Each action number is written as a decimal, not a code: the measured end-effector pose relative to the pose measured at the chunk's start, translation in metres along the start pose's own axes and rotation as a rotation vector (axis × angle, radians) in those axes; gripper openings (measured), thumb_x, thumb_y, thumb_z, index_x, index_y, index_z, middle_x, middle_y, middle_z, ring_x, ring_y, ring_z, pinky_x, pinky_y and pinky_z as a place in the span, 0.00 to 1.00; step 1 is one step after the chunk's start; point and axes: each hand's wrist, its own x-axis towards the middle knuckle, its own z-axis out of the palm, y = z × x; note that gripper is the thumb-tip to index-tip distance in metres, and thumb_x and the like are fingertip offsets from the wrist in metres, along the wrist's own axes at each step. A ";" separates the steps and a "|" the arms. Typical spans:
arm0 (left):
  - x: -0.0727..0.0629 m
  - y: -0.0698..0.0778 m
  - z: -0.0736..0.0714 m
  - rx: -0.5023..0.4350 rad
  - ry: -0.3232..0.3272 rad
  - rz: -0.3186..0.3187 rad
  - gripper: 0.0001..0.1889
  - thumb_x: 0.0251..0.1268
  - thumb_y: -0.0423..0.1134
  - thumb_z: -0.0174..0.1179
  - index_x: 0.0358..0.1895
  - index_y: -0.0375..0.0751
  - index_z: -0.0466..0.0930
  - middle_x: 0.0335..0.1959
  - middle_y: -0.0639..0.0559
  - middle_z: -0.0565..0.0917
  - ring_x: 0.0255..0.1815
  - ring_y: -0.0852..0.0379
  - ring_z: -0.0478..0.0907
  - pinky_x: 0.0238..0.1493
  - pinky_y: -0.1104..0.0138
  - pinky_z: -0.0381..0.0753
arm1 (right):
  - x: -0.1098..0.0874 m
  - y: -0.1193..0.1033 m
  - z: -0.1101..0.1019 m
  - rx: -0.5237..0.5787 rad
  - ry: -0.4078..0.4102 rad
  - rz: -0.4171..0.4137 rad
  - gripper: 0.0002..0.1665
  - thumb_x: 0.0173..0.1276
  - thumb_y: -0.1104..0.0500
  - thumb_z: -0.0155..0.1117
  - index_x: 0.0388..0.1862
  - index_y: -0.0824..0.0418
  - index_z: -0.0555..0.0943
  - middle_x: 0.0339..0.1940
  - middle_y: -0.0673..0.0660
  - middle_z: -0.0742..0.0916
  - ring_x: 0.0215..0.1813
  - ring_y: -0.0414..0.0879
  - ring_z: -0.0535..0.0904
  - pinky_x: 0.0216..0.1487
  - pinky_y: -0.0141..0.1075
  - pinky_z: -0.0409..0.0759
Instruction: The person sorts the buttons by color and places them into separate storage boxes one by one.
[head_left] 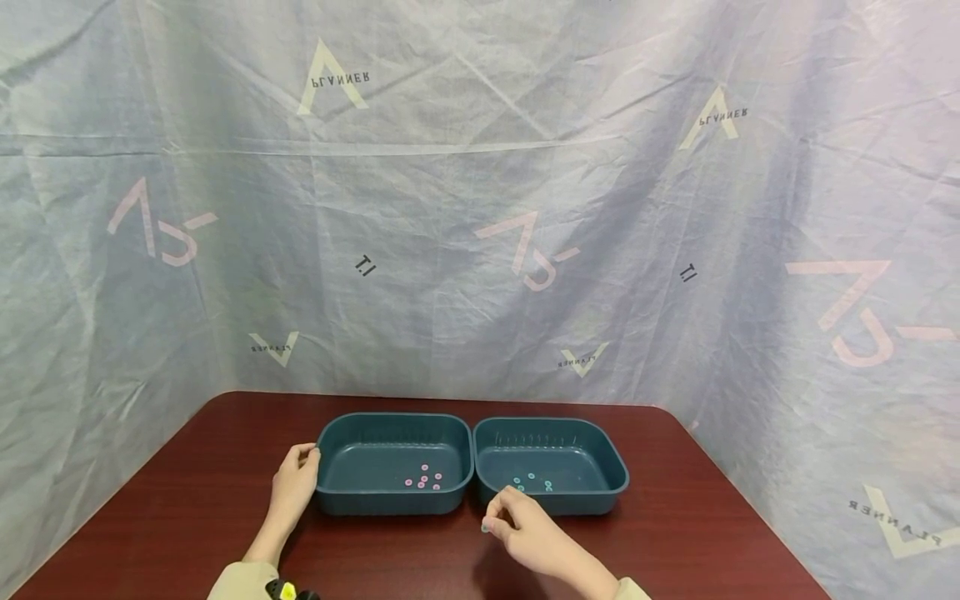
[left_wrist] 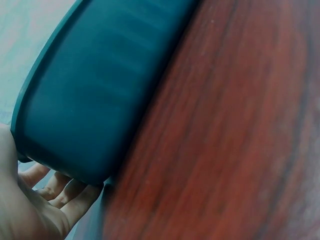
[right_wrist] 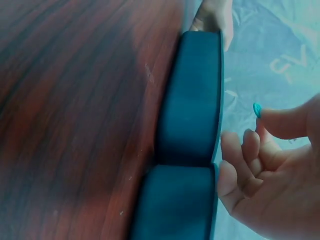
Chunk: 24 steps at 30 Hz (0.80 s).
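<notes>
My right hand (head_left: pixel 534 535) pinches a small teal button-like disc (right_wrist: pixel 257 110) between thumb and index finger, in front of the right tray's near wall. The other fingers curl loosely in the right wrist view. My left hand (head_left: pixel 295 483) holds the left end of the left dark-teal tray (head_left: pixel 390 502), with the thumb at the rim and fingers against the outer wall (left_wrist: pixel 90 100). Several small pink discs (head_left: pixel 423 479) lie in that tray, toward its right side. The right tray (head_left: pixel 585 503) holds several teal discs (head_left: pixel 531 476) near its front left.
Both trays stand side by side, their rims meeting, on a dark red wood-grain table (head_left: pixel 390 558). A pale printed cloth (head_left: pixel 450 208) hangs behind the table and along both sides.
</notes>
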 end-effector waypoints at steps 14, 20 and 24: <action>0.001 -0.001 0.000 0.005 0.004 0.005 0.27 0.75 0.49 0.34 0.66 0.30 0.59 0.63 0.28 0.66 0.64 0.35 0.63 0.59 0.45 0.64 | 0.005 0.006 -0.006 0.015 0.154 0.092 0.08 0.69 0.60 0.56 0.30 0.61 0.74 0.26 0.49 0.76 0.30 0.34 0.69 0.33 0.29 0.69; 0.001 -0.001 0.000 0.004 0.009 0.004 0.27 0.75 0.48 0.34 0.65 0.31 0.59 0.62 0.28 0.67 0.63 0.35 0.64 0.58 0.45 0.65 | 0.007 0.010 -0.012 0.063 0.219 0.161 0.09 0.70 0.57 0.56 0.32 0.63 0.75 0.25 0.51 0.76 0.28 0.36 0.71 0.31 0.30 0.69; 0.001 0.000 0.000 0.007 0.011 0.004 0.27 0.75 0.48 0.34 0.65 0.30 0.60 0.62 0.28 0.67 0.63 0.35 0.64 0.58 0.45 0.65 | 0.008 0.015 -0.015 0.092 0.254 0.200 0.10 0.70 0.57 0.56 0.33 0.63 0.74 0.28 0.52 0.77 0.30 0.39 0.72 0.31 0.31 0.70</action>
